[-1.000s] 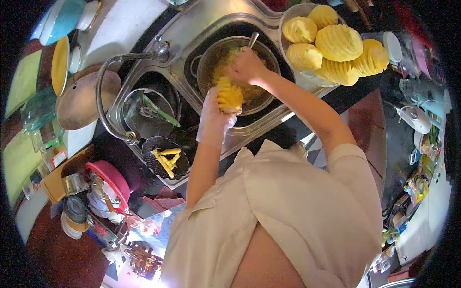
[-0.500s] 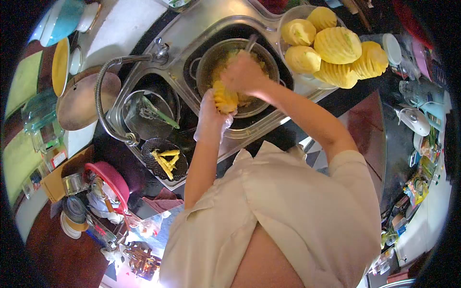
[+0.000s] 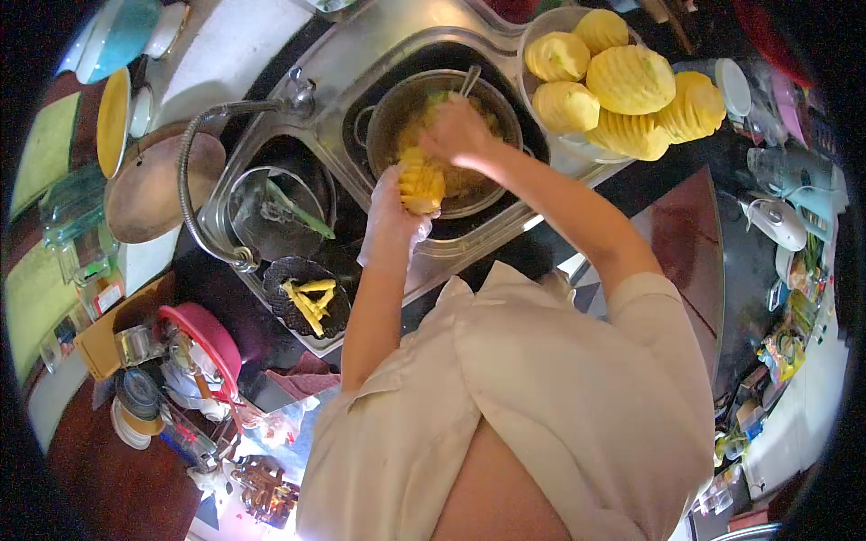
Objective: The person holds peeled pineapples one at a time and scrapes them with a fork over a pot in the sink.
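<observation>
My left hand (image 3: 386,212), in a thin clear glove, is closed around a peeled pineapple (image 3: 420,182) with grooves cut into its yellow flesh. It holds the fruit tilted over the near-left rim of a metal pot (image 3: 502,101) in the sink. Just above the pineapple, my bare right hand (image 3: 457,133) is in a closed grip. A shiny metal utensil (image 3: 470,81) sticks out past that fist; its working end is hidden. Yellow bits lie in the pot, partly covered by my hands.
Several peeled pineapples (image 3: 631,83) fill a clear bowl at the right of the sink (image 3: 433,41). A flexible faucet (image 3: 191,171) arches over the left basin, which holds a pan (image 3: 262,230). A dark dish (image 3: 287,272) of yellow strips and a pink basin (image 3: 216,329) stand at left.
My right hand has shifted slightly up and keeps its closed grip above the pineapple. The pineapple has turned a little in my left hand. The view has moved slightly.
</observation>
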The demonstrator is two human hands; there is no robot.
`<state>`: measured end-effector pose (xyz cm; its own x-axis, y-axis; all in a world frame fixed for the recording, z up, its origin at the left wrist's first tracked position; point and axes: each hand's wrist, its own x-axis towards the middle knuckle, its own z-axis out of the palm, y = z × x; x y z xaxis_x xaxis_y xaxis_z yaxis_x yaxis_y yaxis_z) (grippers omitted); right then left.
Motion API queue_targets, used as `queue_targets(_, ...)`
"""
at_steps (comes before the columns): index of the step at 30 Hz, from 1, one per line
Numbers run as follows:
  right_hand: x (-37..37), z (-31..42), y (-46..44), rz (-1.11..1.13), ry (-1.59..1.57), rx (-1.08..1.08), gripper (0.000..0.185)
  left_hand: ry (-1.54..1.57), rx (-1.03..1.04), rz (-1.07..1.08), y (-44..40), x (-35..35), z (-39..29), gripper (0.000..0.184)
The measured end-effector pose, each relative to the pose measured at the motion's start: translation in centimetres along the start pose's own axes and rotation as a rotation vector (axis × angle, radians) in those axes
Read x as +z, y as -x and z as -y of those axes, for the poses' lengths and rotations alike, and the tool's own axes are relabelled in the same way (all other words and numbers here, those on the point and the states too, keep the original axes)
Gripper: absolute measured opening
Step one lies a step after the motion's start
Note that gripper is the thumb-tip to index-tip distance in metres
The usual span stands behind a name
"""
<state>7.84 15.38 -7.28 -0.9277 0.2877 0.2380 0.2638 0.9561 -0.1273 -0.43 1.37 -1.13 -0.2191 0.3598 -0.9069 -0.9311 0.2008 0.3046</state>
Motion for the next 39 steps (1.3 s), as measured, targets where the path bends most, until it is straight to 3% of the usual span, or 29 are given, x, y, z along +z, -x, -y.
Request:
queue_targets(3, -2.4, 0.0, -0.3, -0.081, -0.126, 0.126, 0.031, 0.016, -0.016, 0.082, -0.8, -0.1, -0.1, 0.021)
queue_targets(7, -1.0, 2.1, -0.4, -0.307, -0.364, 0.043, 0.034, -0.05, 0.001, 0.044, -1.5, -0.8, 0.3, 0.024)
queue_targets(11, 0.4, 0.7, -0.6, -0.19, -0.259, 0.062, 0.037, -0.066, -0.005, 0.031, -1.7, -1.3, 0.4, 0.022)
queue_targets(13, -0.8, 0.4, -0.9, 0.039, -0.141, 0.132, 0.035, -0.076, -0.042, 0.101, -1.6, -1.5, 0.2, 0.021)
queue_targets(17, -3.1, 2.8, -0.7, 0.038, -0.169, 0.036, 0.033, 0.008, 0.007, 0.072, -1.7, -1.4, 0.2, 0.019)
queue_targets(19, -1.0, 2.6, -0.2, -0.14, -0.237, 0.087, 0.03, -0.057, 0.026, 0.141, -1.7, -1.7, 0.1, 0.017)
queue_targets(22, 0.2, -0.3, -0.4, 0.011, -0.062, 0.074, 0.031, -0.029, 0.01, 0.108, -1.7, -1.1, 0.2, 0.018)
queue_targets(23, 0.3, -0.7, -0.3, -0.044, -0.101, 0.162, 0.031, -0.033, 0.012, 0.107, -1.4, -1.1, 0.3, 0.018)
queue_targets(26, -3.3, 1.6, -0.6, 0.012, -0.149, 0.095, 0.031, -0.019, 0.073, 0.004, 0.4, 0.2, 0.2, 0.02)
queue_targets(30, -0.4, 1.4, -0.2, -0.093, -0.222, 0.111, 0.032, -0.045, 0.049, 0.068, -2.1, -0.9, -0.1, 0.021)
queue_targets(32, 1.4, -0.7, -0.1, -0.097, -0.098, 0.108, 0.032, -0.04, 0.031, 0.061, -2.1, -1.3, 0.2, 0.02)
queue_targets(36, -1.8, 1.8, -0.7, -0.017, -0.142, 0.171, 0.032, -0.009, 0.08, 0.101, -1.7, -1.5, 0.3, 0.022)
queue_targets(39, -1.8, 2.7, -0.7, -0.117, -0.222, 0.085, 0.035, -0.038, 0.084, 0.109, -1.2, -1.2, -0.2, 0.021)
